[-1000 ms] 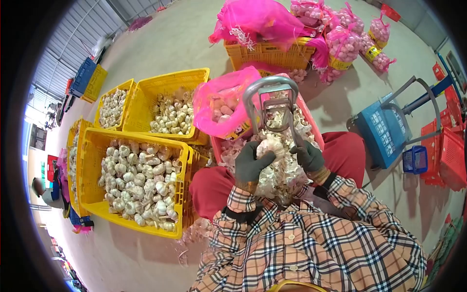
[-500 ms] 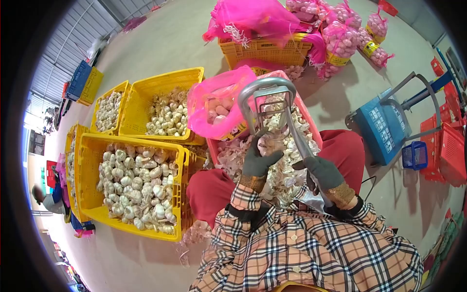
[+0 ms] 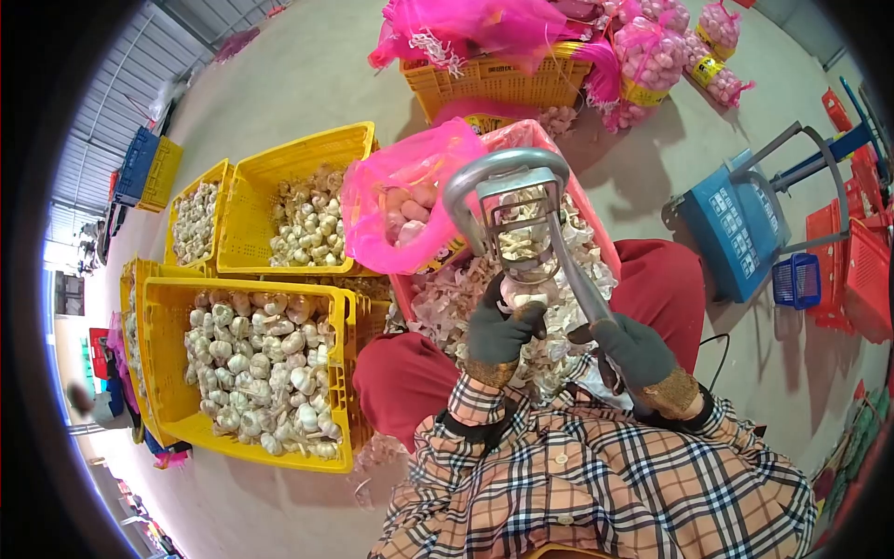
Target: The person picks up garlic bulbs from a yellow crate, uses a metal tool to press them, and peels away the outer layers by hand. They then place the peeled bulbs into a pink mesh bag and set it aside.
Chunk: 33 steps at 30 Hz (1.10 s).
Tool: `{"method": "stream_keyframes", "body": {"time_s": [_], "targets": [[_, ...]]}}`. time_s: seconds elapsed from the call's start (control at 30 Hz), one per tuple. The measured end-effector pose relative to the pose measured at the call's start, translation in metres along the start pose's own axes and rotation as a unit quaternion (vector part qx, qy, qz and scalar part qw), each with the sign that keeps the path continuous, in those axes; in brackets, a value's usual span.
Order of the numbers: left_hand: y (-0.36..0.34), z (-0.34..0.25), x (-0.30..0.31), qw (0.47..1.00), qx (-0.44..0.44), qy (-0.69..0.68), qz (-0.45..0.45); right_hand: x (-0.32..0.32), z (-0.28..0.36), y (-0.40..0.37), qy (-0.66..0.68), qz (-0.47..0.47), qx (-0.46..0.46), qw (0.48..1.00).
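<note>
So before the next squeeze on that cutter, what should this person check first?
1. Bulb held in the left hand, up against the cutter: ok.
2. Right hand closed on the lever: ok.
3. Left fingers clear of the cutting edge: cannot tell, as glove and bulb hide it.
4. Gloves on both hands: ok.
5. Red crate sitting under the cutter, already holding skins: ok.
6. Room left in the near yellow crate: ok, its garlic lies below the rim.
</note>
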<state>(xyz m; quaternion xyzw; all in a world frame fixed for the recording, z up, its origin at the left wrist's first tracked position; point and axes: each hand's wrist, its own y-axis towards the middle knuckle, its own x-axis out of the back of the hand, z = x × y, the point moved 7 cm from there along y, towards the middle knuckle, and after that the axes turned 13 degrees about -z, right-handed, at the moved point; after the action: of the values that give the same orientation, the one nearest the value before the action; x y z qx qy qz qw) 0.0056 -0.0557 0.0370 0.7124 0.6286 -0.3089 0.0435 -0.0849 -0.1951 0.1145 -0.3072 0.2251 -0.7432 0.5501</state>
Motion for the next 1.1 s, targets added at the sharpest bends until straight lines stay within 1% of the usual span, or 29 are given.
{"method": "stream_keyframes", "body": {"time_s": [0.03, 0.1, 0.13, 0.2, 0.23, 0.3, 0.33, 0.4, 0.43, 0.5, 0.53, 0.6, 0.63, 0.7, 0.73, 0.8, 0.83, 0.9, 0.93, 1.0, 1.03, 1.07, 1.1], "targets": [[0.002, 0.003, 0.004, 1.0, 0.001, 0.001, -0.001, 0.0, 0.003, -0.002, 0.001, 0.001, -0.001, 1.0], [0.007, 0.023, 0.017, 0.995, 0.087, -0.035, -0.038, 0.003, 0.004, -0.004, -0.023, -0.014, -0.012, 1.0], [0.006, 0.022, 0.013, 0.995, 0.088, -0.034, -0.038, 0.004, 0.003, -0.004, -0.022, -0.014, -0.013, 1.0], [0.002, 0.019, 0.009, 0.993, 0.083, 0.009, -0.081, 0.01, 0.003, -0.003, -0.085, -0.041, 0.029, 0.995], [0.004, 0.024, 0.012, 0.993, 0.084, 0.009, -0.08, 0.009, 0.0, -0.002, -0.084, -0.042, 0.029, 0.995], [0.005, 0.021, 0.011, 0.993, -0.06, 0.098, -0.001, 0.012, -0.002, 0.001, -0.13, -0.084, 0.074, 0.985], [0.002, 0.011, 0.002, 0.994, -0.057, 0.098, 0.0, 0.01, -0.007, 0.002, -0.13, -0.085, 0.072, 0.985], [-0.006, -0.003, -0.007, 0.986, 0.101, 0.067, -0.112, 0.013, -0.004, 0.005, -0.2, -0.159, 0.146, 0.956], [-0.004, 0.001, -0.005, 0.986, 0.101, 0.067, -0.112, 0.012, -0.008, 0.007, -0.2, -0.159, 0.145, 0.956], [0.0, 0.008, -0.005, 0.987, 0.106, -0.095, -0.07, 0.012, -0.001, 0.004, -0.24, -0.198, 0.263, 0.913], [-0.001, 0.004, -0.007, 0.987, 0.108, -0.095, -0.07, 0.011, -0.004, 0.007, -0.24, -0.198, 0.261, 0.914], [-0.004, -0.009, -0.011, 0.994, 0.085, 0.034, -0.068, 0.007, 0.003, 0.004, -0.24, -0.199, 0.365, 0.877], [-0.003, -0.003, -0.009, 0.993, 0.085, 0.035, -0.067, 0.006, -0.002, 0.01, -0.24, -0.2, 0.364, 0.878], [0.004, 0.005, -0.001, 0.996, 0.042, -0.004, -0.081, 0.005, -0.015, 0.03, -0.187, -0.196, 0.347, 0.898], [0.005, 0.003, -0.001, 0.996, 0.039, -0.004, -0.08, 0.004, -0.018, 0.037, -0.186, -0.196, 0.35, 0.897], [0.008, 0.003, -0.003, 0.995, 0.061, 0.052, -0.052, 0.003, -0.021, 0.048, -0.181, -0.212, 0.373, 0.885], [0.008, 0.004, -0.001, 0.996, 0.057, 0.053, -0.051, 0.0, -0.025, 0.064, -0.179, -0.213, 0.377, 0.884], [0.007, 0.012, 0.007, 0.989, 0.085, 0.094, -0.078, -0.005, -0.025, 0.09, -0.161, -0.222, 0.424, 0.864], [0.004, 0.009, 0.006, 0.99, 0.076, 0.094, -0.079, -0.003, -0.017, 0.086, -0.157, -0.22, 0.432, 0.861], [-0.007, -0.009, 0.004, 0.995, -0.068, 0.058, -0.053, 0.0, -0.003, 0.069, -0.265, -0.253, 0.429, 0.826], [-0.015, -0.012, 0.01, 0.99, -0.113, 0.068, -0.055, 0.003, 0.011, 0.041, -0.304, -0.314, 0.519, 0.734], [-0.025, -0.013, 0.017, 0.989, -0.115, 0.072, -0.064, 0.001, 0.015, 0.02, -0.3, -0.306, 0.522, 0.738], [-0.033, -0.022, 0.014, 0.98, -0.166, 0.107, -0.034, 0.002, 0.023, -0.001, -0.263, -0.296, 0.526, 0.753]]}}
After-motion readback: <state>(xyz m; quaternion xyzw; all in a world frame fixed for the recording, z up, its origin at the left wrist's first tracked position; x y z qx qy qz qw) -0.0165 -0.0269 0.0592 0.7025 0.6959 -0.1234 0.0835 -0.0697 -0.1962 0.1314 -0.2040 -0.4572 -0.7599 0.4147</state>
